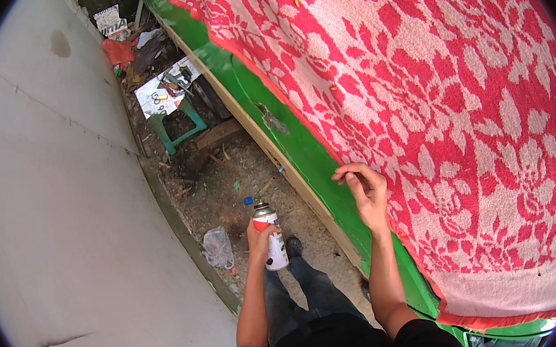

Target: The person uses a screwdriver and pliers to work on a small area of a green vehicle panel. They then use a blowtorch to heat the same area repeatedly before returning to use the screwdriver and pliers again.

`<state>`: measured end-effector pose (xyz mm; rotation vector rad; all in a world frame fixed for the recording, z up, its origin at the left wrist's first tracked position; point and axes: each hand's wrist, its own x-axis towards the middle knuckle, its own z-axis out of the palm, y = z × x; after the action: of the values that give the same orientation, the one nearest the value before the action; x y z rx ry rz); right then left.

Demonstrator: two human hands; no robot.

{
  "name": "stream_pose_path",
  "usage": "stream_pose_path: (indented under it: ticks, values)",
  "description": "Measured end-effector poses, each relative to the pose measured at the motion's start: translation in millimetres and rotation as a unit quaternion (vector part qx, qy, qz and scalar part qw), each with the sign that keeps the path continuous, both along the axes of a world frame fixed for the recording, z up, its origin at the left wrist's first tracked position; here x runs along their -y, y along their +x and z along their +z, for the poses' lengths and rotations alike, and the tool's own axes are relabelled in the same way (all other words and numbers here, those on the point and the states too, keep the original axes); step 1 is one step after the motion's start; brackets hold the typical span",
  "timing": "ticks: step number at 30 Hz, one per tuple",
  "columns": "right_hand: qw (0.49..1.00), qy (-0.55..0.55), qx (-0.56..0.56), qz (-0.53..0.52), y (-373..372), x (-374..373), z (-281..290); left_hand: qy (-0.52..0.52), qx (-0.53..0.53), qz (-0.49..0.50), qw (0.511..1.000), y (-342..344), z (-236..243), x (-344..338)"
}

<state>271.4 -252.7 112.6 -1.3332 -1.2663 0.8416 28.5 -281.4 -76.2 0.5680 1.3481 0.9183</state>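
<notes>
A white-and-red metal can is gripped low in front of me by my left hand, with the fingers wrapped round it. On its top sits a nozzle head with a blue knob and a thin brass-coloured tube pointing up and right. My right hand is raised over the green panel, beside the border of a red-and-pale floral towel. Its fingers are bent and the thumb lies close against them; anything small between them is hidden. The towel drapes over the green surface.
A pale wall with a crack bounds the left. On the ground lie a clear plastic bag and an orange bag. Farther off, a green stool bears a white sheet and tools. A wooden strip edges the green panel.
</notes>
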Motion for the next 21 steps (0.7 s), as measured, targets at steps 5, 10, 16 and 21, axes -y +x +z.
stream_pose_path:
  ticks: [5, 10, 16, 21]
  values:
    - [1.000, 0.014, -0.009, 0.005, 0.0, -0.8, -2.4, -0.006, 0.003, 0.006, 1.000, 2.4, 1.8, 5.2]
    - [1.000, 0.005, -0.018, 0.012, -0.3, -0.1, 0.6, -0.003, 0.009, 0.005, 1.000, 4.3, 4.2, 10.1]
    - [1.000, -0.002, -0.021, 0.021, 0.3, 0.6, 2.3, 0.000, 0.013, 0.011, 1.000, 4.8, 5.7, 17.5]
    - [0.999, 0.000, -0.040, 0.024, 1.5, 2.9, 3.6, 0.013, 0.001, 0.014, 1.000, 2.6, 18.8, 24.8]
